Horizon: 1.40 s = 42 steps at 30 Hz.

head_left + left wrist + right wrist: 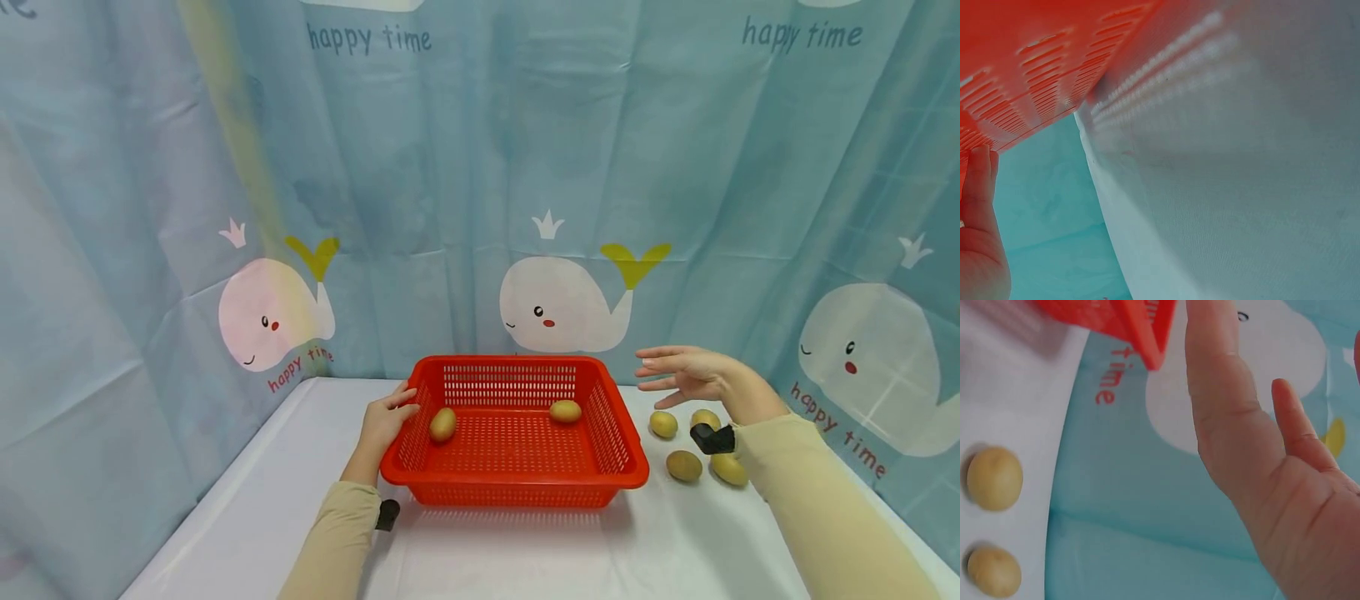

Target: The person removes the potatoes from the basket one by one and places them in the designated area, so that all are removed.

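A red plastic basket (517,479) with slotted walls stands on the white table. Inside it lie two potatoes, one by the left wall (442,425) and one near the back right (566,411). My left hand (382,425) holds the basket's left rim, some digits over the edge; in the left wrist view, fingers (979,194) lie straight against the outer side. My right hand (693,373) hovers empty beyond the basket's right rim, fingers stretched and spread. Several potatoes (684,466) lie on the table below it; two of them, one higher (995,479), show in the right wrist view.
A light blue curtain (450,167) with whale prints hangs behind and along both sides of the white table (517,558). Dark wrist devices show at the left cuff (387,515) and the right cuff (712,438).
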{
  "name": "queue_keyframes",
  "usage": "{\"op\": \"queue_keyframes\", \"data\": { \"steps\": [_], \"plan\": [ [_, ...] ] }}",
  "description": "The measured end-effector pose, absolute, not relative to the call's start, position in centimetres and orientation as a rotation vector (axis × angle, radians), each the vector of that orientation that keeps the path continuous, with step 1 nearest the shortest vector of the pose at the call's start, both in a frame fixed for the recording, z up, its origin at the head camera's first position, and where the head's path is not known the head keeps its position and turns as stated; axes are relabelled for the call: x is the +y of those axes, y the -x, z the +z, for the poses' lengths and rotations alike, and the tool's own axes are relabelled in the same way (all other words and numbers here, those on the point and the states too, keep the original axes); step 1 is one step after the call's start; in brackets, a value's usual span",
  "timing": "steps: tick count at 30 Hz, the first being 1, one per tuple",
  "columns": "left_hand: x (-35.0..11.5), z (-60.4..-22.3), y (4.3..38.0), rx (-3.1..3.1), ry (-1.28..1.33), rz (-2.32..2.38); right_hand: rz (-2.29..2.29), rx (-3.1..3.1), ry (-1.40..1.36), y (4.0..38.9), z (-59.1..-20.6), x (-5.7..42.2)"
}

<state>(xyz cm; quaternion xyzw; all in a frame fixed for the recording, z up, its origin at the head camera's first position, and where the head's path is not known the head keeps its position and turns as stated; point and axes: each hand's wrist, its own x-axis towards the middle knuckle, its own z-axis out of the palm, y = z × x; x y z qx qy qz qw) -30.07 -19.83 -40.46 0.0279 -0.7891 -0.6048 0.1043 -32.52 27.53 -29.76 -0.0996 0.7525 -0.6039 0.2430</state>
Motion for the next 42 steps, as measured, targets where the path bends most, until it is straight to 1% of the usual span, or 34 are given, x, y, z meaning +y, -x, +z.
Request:
{"op": "queue_keyframes", "data": {
  "steps": [5,11,19,24,30,33,42],
  "plan": [
    [-19.8,-40.4,30.0,-2.328,-0.082,-1.775,-1.698,1.986,0.268,33.2,-29.8,25.5],
    [-19.8,-40.5,29.8,-2.322,-0.073,-1.786,-1.763,1.867,0.193,34.3,-30.6,22.6],
    [-19.8,-40.6,29.7,-2.253,0.005,-1.754,-1.753,1.803,-0.030,35.6,-31.9,19.3],
    [-19.7,-40.7,29.8,-2.282,-0.044,-1.769,-1.738,1.874,-0.188,35.9,-33.3,17.5],
    [-19.5,-40.5,29.7,-2.278,-0.079,-1.782,-1.730,1.924,-0.336,36.7,-34.9,16.0],
    [-19.4,-40.6,29.7,-2.268,-0.084,-1.791,-1.725,1.923,-0.371,37.2,-35.5,15.6],
    [-19.3,-40.7,29.9,-2.252,-0.093,-1.797,-1.522,2.074,-0.414,37.6,-36.3,14.7]
  ]
}}
